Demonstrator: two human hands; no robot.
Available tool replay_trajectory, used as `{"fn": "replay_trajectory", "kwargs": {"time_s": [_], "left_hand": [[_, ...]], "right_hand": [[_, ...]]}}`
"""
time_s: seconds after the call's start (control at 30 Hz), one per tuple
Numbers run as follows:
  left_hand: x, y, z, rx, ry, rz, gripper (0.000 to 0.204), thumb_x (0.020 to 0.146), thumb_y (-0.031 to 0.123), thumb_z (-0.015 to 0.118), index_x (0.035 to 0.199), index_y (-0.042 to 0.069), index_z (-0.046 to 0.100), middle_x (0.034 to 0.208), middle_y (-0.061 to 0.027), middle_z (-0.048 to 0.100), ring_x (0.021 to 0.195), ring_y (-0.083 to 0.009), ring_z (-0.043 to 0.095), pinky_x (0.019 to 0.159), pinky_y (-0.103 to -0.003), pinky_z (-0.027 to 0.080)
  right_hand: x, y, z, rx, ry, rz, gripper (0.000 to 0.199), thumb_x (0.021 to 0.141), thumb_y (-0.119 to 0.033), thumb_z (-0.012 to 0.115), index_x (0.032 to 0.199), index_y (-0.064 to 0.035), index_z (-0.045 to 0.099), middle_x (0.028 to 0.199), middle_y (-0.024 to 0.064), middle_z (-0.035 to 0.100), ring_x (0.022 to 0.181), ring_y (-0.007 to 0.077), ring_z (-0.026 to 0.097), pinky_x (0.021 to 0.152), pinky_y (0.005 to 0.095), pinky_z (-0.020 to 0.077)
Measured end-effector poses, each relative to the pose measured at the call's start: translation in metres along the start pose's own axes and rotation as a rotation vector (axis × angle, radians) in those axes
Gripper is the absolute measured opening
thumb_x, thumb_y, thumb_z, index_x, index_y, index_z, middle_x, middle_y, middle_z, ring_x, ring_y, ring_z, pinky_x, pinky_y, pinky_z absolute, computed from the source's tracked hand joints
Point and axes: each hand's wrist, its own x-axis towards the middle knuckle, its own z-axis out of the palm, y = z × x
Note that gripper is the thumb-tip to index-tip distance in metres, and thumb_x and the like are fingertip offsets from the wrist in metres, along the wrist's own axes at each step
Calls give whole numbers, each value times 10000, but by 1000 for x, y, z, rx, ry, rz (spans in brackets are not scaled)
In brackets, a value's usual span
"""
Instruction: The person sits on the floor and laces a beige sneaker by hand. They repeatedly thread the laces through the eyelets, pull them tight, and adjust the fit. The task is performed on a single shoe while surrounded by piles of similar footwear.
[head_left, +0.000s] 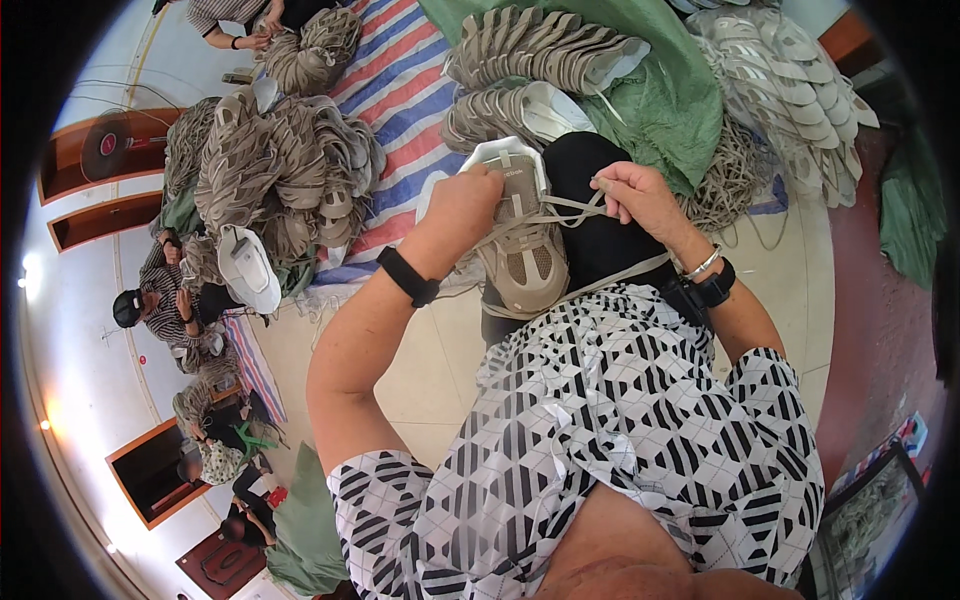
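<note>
A beige shoe upper (533, 262) with mesh at the toe and a pale lining lies over my lap, its toe toward me. My left hand (462, 208) is closed at its left side, near the tongue; the fingertips are partly hidden. To the right, my right hand (637, 200) pinches a beige shoelace (578, 212), drawn out sideways from the eyelets. More lace crosses the front of the upper, and a loose strand runs over my lap below the toe. A dark wristband sits on each wrist.
Rows of stacked shoe uppers (535, 50) lie ahead on green sheeting (670, 110). Another heap (280, 170) stands at left on a striped sheet (395, 75). Loose laces (735, 180) and pale uppers (785, 95) are at right. Several people sit at work along the left side.
</note>
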Motion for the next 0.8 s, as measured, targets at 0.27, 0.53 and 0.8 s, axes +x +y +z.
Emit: {"fn": "replay_trajectory", "kwargs": {"time_s": [0.27, 0.53, 0.8], "left_hand": [[7, 7, 4, -70, 1, 47, 59, 800, 91, 584, 850, 60, 595, 868, -127, 618, 833, -328, 629, 655, -443, 499], [-3, 9, 13, -376, 183, -104, 89, 814, 108, 589, 898, 77, 596, 853, -105, 639, 801, -321, 633, 670, -422, 488], [-8, 29, 17, -449, 250, -115, 198, 804, 82, 603, 1001, 82, 581, 844, -56, 639, 783, -238, 641, 628, -342, 506]], "right_hand": [[-1, -2, 2, -26, -9, 4, 203, 948, -185, 548, 981, -11, 646, 644, -21, 569, 499, 21, 458, 463, 154, 368], [1, 4, 1, 46, -7, 4, 202, 954, -187, 538, 982, -18, 644, 641, -29, 558, 500, 12, 444, 462, 151, 360], [3, 0, 7, 91, 14, 16, 187, 939, -164, 555, 995, -10, 646, 675, -1, 602, 524, 26, 499, 473, 159, 398]]}}
